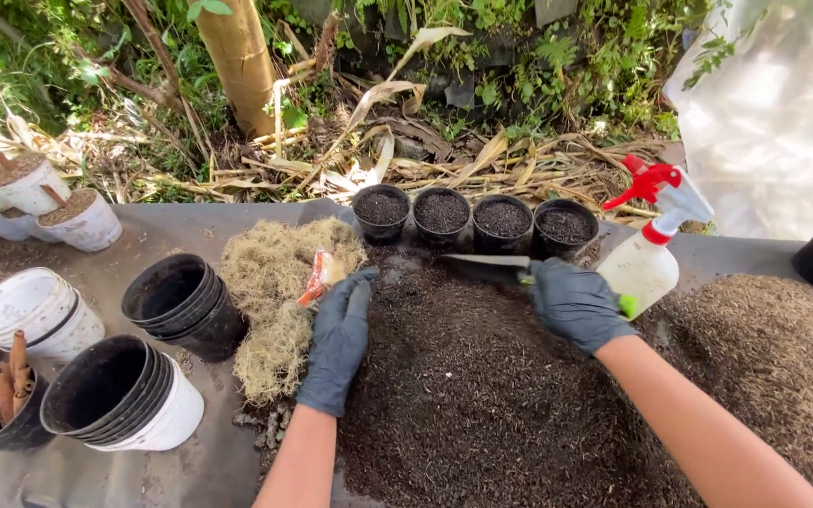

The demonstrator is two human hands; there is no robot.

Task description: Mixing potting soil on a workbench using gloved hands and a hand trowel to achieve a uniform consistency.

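Both my hands wear dark gloves. My left hand (339, 334) lies flat with fingers together at the left edge of a big heap of dark potting soil (482, 395), touching the soil beside a small orange packet (317, 276). My right hand (574, 303) grips a trowel (486, 261) by its green handle, the metal blade pointing left over the soil. Just behind the blade stand several small black pots (441, 214) filled with soil, in a row.
Dry pale moss (270, 292) lies left of the soil. Stacked black pots (183, 303) and white pots (30, 315) sit further left. A white spray bottle (651, 249) with a red trigger lies at right, beside a coarser brown heap (764, 348). Plants and dry leaves are behind.
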